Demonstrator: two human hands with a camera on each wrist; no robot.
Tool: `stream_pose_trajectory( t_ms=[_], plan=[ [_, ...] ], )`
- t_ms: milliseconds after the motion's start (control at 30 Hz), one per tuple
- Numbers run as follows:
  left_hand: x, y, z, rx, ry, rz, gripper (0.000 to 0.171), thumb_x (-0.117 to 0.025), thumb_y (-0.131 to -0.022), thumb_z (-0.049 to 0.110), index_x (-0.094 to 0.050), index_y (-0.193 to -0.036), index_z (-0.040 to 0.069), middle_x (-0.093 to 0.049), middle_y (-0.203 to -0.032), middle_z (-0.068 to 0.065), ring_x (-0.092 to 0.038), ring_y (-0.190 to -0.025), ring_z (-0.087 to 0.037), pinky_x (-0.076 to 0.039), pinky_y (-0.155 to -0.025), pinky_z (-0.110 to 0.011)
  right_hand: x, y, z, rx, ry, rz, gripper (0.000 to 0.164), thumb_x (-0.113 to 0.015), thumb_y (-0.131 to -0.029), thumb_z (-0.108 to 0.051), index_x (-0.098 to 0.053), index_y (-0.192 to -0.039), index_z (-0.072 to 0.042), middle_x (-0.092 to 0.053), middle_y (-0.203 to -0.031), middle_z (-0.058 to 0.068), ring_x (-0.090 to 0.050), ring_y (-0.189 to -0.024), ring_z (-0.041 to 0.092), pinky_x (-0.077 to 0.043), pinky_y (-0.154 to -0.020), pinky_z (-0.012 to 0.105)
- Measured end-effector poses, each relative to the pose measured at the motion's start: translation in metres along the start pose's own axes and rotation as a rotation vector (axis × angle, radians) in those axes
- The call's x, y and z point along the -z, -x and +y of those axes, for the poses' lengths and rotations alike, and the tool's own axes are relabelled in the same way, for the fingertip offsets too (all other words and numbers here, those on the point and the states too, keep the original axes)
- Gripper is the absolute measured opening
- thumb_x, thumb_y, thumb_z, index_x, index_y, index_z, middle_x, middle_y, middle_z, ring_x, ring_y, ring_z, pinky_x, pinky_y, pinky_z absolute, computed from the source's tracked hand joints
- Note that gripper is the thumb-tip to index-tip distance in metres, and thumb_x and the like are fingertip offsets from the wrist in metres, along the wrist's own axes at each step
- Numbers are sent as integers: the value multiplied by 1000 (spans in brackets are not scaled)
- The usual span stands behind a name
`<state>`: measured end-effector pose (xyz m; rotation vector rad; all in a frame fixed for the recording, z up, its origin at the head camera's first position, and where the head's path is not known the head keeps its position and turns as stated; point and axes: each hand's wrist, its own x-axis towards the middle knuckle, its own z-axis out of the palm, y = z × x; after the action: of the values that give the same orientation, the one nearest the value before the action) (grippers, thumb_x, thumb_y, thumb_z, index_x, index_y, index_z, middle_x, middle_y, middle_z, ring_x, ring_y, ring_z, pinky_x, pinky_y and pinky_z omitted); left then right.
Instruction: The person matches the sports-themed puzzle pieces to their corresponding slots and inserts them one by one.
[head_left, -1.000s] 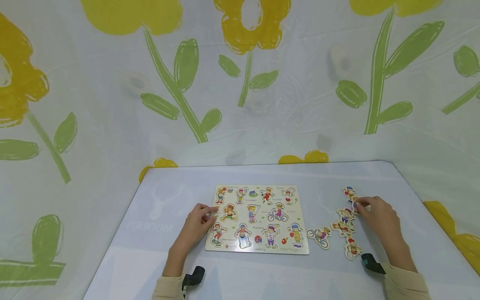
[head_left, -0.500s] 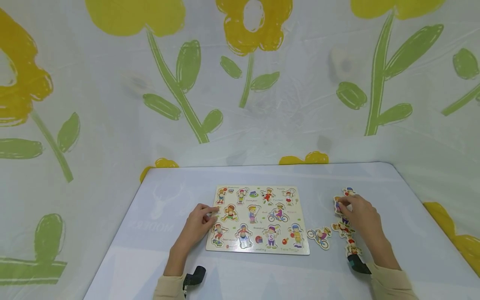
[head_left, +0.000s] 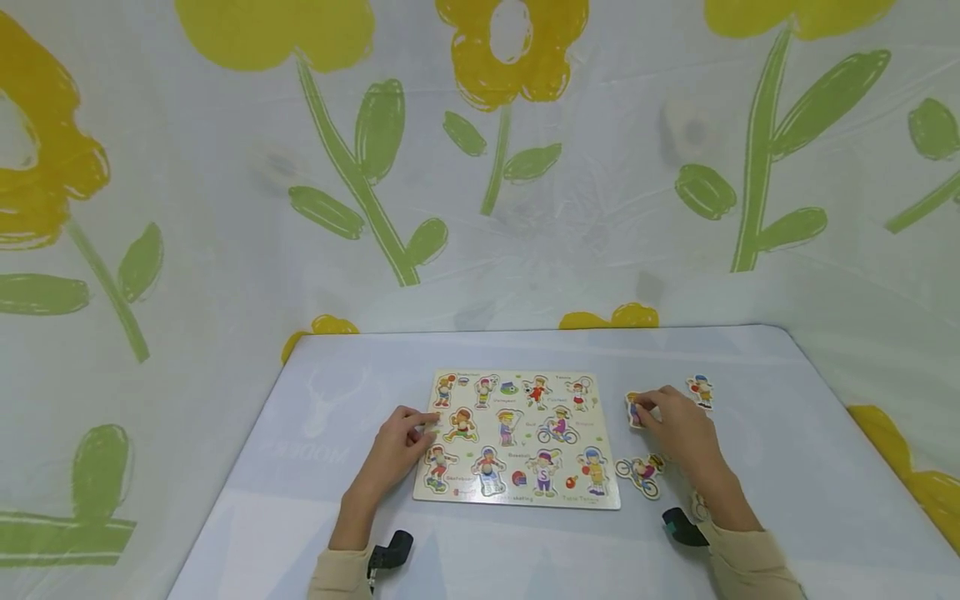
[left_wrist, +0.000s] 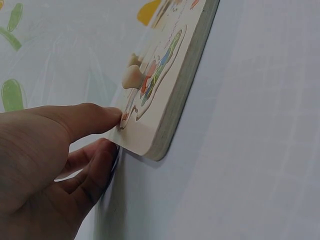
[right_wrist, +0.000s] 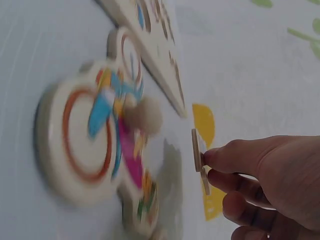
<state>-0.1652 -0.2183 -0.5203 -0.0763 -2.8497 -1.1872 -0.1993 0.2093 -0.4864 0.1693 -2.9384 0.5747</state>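
The wooden peg puzzle board (head_left: 517, 504) lies flat on the table, printed with children doing sports. My left hand (head_left: 402, 437) holds its left edge; in the left wrist view the thumb (left_wrist: 102, 117) touches the board's face and the other fingers curl at its edge. Between thumb and fingertips my right hand (head_left: 678, 429) pinches a small figure puzzle piece (head_left: 633, 410), just right of the board. That piece shows edge-on in the right wrist view, so its picture is hidden there. A bicycle piece (head_left: 641, 477) with a round knob lies beside the board's lower right corner.
Another figure piece (head_left: 701, 392) lies farther back on the right. Part of a piece (head_left: 700, 506) shows beside my right wrist; the arm covers the spot where other loose pieces lay. A flower-patterned curtain (head_left: 510, 275) hangs behind the table (head_left: 300, 500).
My right hand has carried the pinched figure piece leftward, from the group of loose pieces to near the board's right edge. The left hand stays at the board's left edge.
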Motion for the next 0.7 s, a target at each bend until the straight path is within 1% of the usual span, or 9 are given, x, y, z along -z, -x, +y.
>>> stream_pose_trajectory(
  t_ms=[67,233,467,700],
  plan=[
    [1,0,1,4,12,-6,31,-72,-88,13,-71,-119,12,-58,-108,-7,-50,-76,-10,-43,-62,-18,-3,-3,-9,0,6,-4,21,-71,-89,-21,-73,-104,-7,-67,-102,14,-59,-77,21,-52,-64,38],
    [1,0,2,8,7,-8,32,-72,-88,14,-71,-120,13,-57,-108,-7,-50,-76,-10,-43,-62,-18,-11,-8,-30,34,-15,-6,19,-71,-90,-23,-74,-104,-10,-67,-101,9,-60,-79,21,-51,-65,38],
    [2,-1,2,2,0,-7,31,-72,-89,15,-71,-120,14,-57,-107,-7,-49,-76,-10,-43,-62,-19,-23,-10,-58,83,-41,-39,18,-71,-90,-24,-74,-104,-13,-66,-98,4,-56,-74,16,-45,-60,30],
    [1,0,0,-16,-2,-2,31,-72,-88,14,-71,-119,12,-58,-107,-8,-49,-75,-10,-42,-62,-18,-39,-8,-92,131,-50,-43,16,-73,-89,-25,-75,-101,-15,-66,-93,0,-56,-72,13,-47,-61,29]
  ],
)
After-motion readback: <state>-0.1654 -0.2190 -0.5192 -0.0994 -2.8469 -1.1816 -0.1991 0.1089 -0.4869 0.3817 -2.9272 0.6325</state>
